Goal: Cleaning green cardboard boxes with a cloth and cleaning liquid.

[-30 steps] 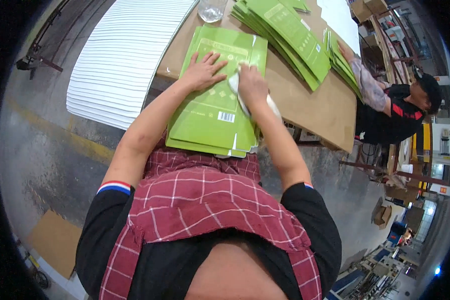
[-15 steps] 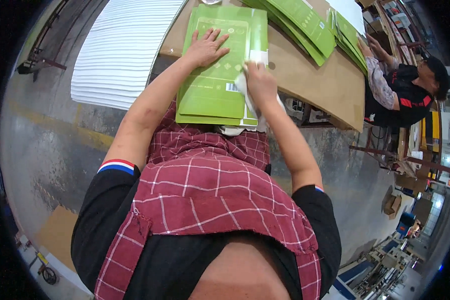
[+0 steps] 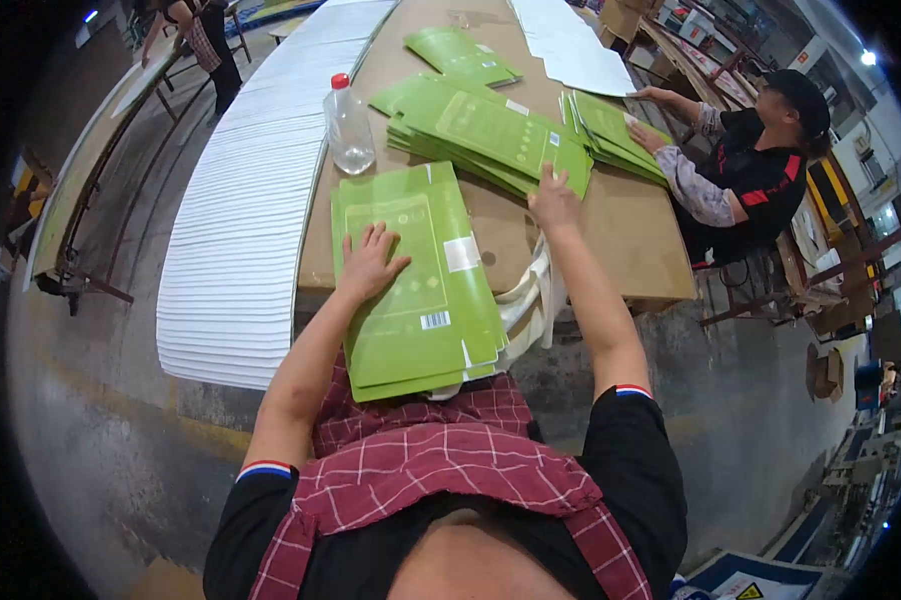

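My left hand [image 3: 372,265] lies flat, fingers spread, on a stack of green printed card sheets [image 3: 420,350] at the table's near edge. The stack juts out over that edge toward my apron. My right hand [image 3: 556,205] reaches to the near corner of a second, fanned pile of green sheets [image 3: 490,130]. Its fingers are extended and apart, with the tips at the pile's edge; whether they pinch a sheet is not clear. A white cloth [image 3: 528,300] hangs beside the near stack, below my right forearm.
A clear bottle with a red cap [image 3: 351,130] stands beyond the near stack. White sheets [image 3: 235,220] overlap in a long row at the left. More green sheets [image 3: 460,55] lie farther back. On the right a co-worker [image 3: 745,160] handles green sheets [image 3: 615,135] on the brown table [image 3: 650,250].
My right hand has let go of the white cloth and moved away to the far pile. My left hand stays on the near stack. The view has tilted up, showing more of the table.
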Available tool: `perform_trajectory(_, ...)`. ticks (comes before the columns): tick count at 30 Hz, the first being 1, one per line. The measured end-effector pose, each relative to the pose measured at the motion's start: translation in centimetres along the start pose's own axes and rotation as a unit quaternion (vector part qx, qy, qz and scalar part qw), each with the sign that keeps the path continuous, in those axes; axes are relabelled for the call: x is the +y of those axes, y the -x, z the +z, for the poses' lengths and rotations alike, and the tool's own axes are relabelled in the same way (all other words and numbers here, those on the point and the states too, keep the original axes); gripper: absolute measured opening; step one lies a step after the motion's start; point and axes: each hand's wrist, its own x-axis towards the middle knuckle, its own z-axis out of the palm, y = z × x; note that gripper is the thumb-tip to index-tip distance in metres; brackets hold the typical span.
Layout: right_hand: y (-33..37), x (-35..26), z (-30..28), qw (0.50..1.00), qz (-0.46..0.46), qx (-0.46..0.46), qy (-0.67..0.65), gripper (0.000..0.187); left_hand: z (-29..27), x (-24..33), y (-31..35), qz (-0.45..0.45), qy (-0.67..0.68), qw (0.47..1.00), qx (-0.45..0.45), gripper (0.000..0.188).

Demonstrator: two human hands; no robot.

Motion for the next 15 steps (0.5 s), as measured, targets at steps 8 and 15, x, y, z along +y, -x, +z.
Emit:
perform_trajectory(8,-6.2,-5.3,5.4,0.993,0.01,-0.059,0.103,0.046,0.1,-0.5,-0.3,0.006,0.011,1.0,0.01,0.053)
perform_trajectory(15,-4.9,-5.1,1.9,0.98,-0.116,-0.105,0.123,0.019,0.7,-0.3,0.5,0.011,0.065,0.998,0.0,0.053)
